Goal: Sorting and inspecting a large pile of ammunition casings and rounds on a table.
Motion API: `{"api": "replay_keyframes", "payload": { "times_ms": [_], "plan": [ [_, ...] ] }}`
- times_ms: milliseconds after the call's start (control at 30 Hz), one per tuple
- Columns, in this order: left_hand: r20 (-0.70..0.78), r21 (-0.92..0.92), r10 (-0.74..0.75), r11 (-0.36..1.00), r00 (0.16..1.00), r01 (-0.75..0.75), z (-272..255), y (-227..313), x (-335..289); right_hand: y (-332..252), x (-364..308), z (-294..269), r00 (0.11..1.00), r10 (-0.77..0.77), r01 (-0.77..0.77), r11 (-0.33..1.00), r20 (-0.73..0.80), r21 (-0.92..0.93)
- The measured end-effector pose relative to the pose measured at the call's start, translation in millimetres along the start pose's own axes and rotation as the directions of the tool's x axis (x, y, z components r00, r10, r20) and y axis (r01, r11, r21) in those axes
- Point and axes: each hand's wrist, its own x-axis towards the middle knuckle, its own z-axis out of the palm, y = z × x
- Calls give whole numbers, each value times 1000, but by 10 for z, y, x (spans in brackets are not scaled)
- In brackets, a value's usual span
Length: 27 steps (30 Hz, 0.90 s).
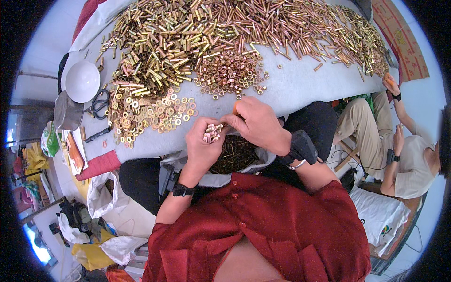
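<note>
My left hand [203, 144] is closed around a bunch of short shiny metal rods [213, 133], whose ends show at the top of the fist. My right hand [263, 123] meets it at the fingertips, pinched closed, with an orange finger cover [236, 108] on one finger. What the right fingers grip is hidden. Below both hands, an open bag [235, 155] holds many dark, thin bolts. Just beyond the hands, on the table, lie a heap of hex nuts [230, 70] and a spread of flat washers [157, 113].
Brass-coloured tubes [159, 51] and pinkish rods [286, 23] heap across the far table [300, 75]. At left are a white bowl [82, 82], a dark metal container [68, 112], scissors [98, 104] and a black marker [97, 135]. A co-worker [413, 164] sits at right.
</note>
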Motion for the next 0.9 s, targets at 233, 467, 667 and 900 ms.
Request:
{"api": "replay_keyframes", "payload": {
  "times_ms": [233,467,667,900],
  "plan": [
    [115,-314,-381,862,917,398,-17,75,67,8,49,12,980,136,-88,951,-145,298],
    [144,-372,-380,835,914,406,-25,103,47,4,-23,45,945,298,-324,793,136,516],
    [196,-426,-432,771,880,473,-84,172,49,-179,-55,163,888,350,-334,47,298,942],
    [211,-577,-427,671,879,465,-140,131,88,4,-132,300,934,316,-235,199,165,951]
  ]
}}
